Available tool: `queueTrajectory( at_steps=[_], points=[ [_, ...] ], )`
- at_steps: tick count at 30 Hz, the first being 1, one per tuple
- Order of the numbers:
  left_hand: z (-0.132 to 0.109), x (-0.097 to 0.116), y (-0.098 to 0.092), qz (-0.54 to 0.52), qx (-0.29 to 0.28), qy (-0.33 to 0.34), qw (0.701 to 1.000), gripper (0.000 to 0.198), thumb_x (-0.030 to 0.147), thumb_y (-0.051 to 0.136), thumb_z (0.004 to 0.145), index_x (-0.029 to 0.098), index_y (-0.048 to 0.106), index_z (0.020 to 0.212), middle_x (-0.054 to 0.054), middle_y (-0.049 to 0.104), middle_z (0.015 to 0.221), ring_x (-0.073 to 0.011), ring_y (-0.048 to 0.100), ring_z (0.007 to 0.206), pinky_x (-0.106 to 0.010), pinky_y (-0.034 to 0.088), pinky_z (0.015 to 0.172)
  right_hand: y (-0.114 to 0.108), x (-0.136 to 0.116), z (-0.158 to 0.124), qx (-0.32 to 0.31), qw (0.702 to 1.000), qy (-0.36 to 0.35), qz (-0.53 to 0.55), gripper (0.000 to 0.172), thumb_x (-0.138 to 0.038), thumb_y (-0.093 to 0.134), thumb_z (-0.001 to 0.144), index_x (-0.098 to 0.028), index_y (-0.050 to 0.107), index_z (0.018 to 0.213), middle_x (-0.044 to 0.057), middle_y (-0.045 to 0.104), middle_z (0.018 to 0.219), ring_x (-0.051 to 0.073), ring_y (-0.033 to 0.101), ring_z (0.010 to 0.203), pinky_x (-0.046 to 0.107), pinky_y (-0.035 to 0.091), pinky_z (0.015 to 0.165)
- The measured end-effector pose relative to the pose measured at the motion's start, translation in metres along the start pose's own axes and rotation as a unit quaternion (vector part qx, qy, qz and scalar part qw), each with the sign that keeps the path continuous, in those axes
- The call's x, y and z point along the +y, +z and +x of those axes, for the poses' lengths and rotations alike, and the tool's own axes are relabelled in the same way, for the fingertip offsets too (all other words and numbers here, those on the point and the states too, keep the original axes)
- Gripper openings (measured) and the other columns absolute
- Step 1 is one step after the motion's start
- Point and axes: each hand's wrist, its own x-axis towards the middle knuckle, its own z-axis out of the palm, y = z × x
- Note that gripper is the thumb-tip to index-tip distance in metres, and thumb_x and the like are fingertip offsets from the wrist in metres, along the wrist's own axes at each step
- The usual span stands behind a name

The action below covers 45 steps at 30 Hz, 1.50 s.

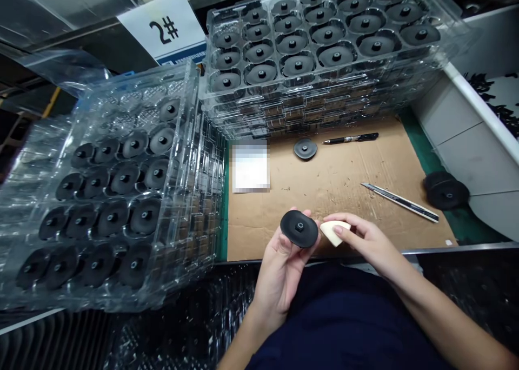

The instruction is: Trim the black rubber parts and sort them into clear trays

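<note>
My left hand (279,264) grips a round black plastic disc (299,228) with a small hub in its middle, held face up over the near edge of the cardboard. My right hand (365,240) pinches a small cream-white wedge-shaped piece (334,231), its tip right beside the disc's right rim. Both hands sit close together above my dark blue lap.
A cardboard sheet (340,186) covers the bench, bearing a loose black disc (305,149), a pen (352,138), a utility knife (399,201) and a white paper (251,167). Clear trays of black discs stand at the left (117,186) and stacked at the back (324,45). More discs (446,190) lie at right.
</note>
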Motion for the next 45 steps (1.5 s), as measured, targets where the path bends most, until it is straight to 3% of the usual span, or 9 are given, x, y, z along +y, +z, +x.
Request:
queueTrajectory(
  at_steps=[12,16,21,27,30,35,39,43,45],
  points=[
    [-0.004,0.001,-0.003,0.009,0.013,0.04,0.999,0.044,0.027,0.052,0.089,0.022,0.047,0.132,-0.012,0.051,0.135,-0.0297,0.052,0.12,-0.044,0.038,0.105,0.004,0.001,-0.01,-0.017,0.991,0.037,0.131,0.031,-0.041,0.057,0.084,-0.021,0.064,0.107,-0.001,0.054,0.075,0.004,0.033,0.055,0.017,0.027,0.049],
    [-0.007,0.001,-0.001,0.014,0.012,0.039,0.999,0.045,0.028,0.054,0.087,0.023,0.048,0.131,-0.012,0.052,0.135,-0.029,0.052,0.119,-0.042,0.039,0.104,0.002,-0.004,-0.014,-0.009,0.99,0.031,0.136,0.03,-0.04,0.059,0.084,-0.021,0.064,0.107,0.0,0.057,0.079,0.005,0.039,0.058,0.016,0.03,0.05],
    [-0.009,-0.004,0.003,0.035,0.011,0.042,0.998,0.045,0.027,0.056,0.086,0.023,0.048,0.13,-0.011,0.052,0.134,-0.0239,0.053,0.119,-0.037,0.041,0.102,0.01,-0.041,-0.023,0.011,0.991,-0.133,-0.014,0.022,-0.033,0.056,0.088,-0.029,0.062,0.109,-0.001,0.064,0.104,0.01,0.057,0.088,0.018,0.043,0.073],
    [-0.013,-0.007,0.003,0.075,0.022,0.016,0.997,0.052,0.02,0.065,0.081,0.024,0.048,0.13,-0.009,0.057,0.128,-0.0223,0.053,0.119,-0.033,0.042,0.102,0.036,-0.065,-0.028,-0.002,0.908,-0.357,-0.22,0.025,-0.017,0.047,0.09,-0.016,0.058,0.112,0.005,0.064,0.1,0.015,0.057,0.092,0.029,0.044,0.084],
    [-0.014,-0.005,0.006,0.086,0.042,0.027,0.995,0.051,0.017,0.066,0.079,0.026,0.052,0.127,-0.007,0.06,0.124,-0.0215,0.056,0.114,-0.032,0.044,0.1,0.038,-0.071,-0.025,-0.084,0.9,-0.346,-0.251,0.023,-0.013,0.044,0.09,-0.016,0.06,0.106,0.003,0.065,0.094,0.012,0.058,0.085,0.025,0.046,0.079],
    [-0.015,-0.003,0.015,0.085,0.022,0.038,0.995,0.049,0.022,0.072,0.074,0.024,0.057,0.121,-0.006,0.066,0.113,-0.0223,0.06,0.108,-0.034,0.044,0.1,0.04,-0.076,-0.028,0.043,0.88,-0.402,-0.25,0.024,-0.014,0.043,0.09,-0.013,0.059,0.109,0.007,0.064,0.095,0.016,0.056,0.087,0.031,0.045,0.081],
    [-0.017,0.0,0.015,0.087,0.034,0.044,0.995,0.052,0.017,0.073,0.072,0.027,0.057,0.12,-0.004,0.062,0.121,-0.0228,0.059,0.109,-0.032,0.047,0.096,0.039,-0.076,-0.033,-0.066,0.901,-0.365,-0.225,0.022,-0.012,0.045,0.089,-0.016,0.059,0.105,0.003,0.064,0.092,0.012,0.057,0.083,0.025,0.046,0.078],
    [-0.018,-0.001,0.015,0.106,0.04,0.053,0.992,0.045,0.018,0.072,0.073,0.025,0.06,0.116,-0.005,0.066,0.114,-0.0231,0.059,0.111,-0.033,0.045,0.099,0.041,-0.075,-0.027,0.036,0.884,-0.391,-0.253,0.022,-0.014,0.044,0.09,-0.012,0.059,0.106,0.007,0.064,0.093,0.015,0.057,0.084,0.03,0.046,0.077],
    [-0.019,0.0,0.015,0.107,0.037,0.047,0.992,0.049,0.017,0.074,0.071,0.024,0.06,0.117,-0.005,0.066,0.114,-0.0243,0.058,0.113,-0.035,0.044,0.101,0.041,-0.072,-0.028,0.037,0.87,-0.422,-0.253,0.024,-0.012,0.045,0.089,-0.012,0.058,0.109,0.007,0.064,0.093,0.015,0.055,0.083,0.032,0.045,0.078]
  ],
)
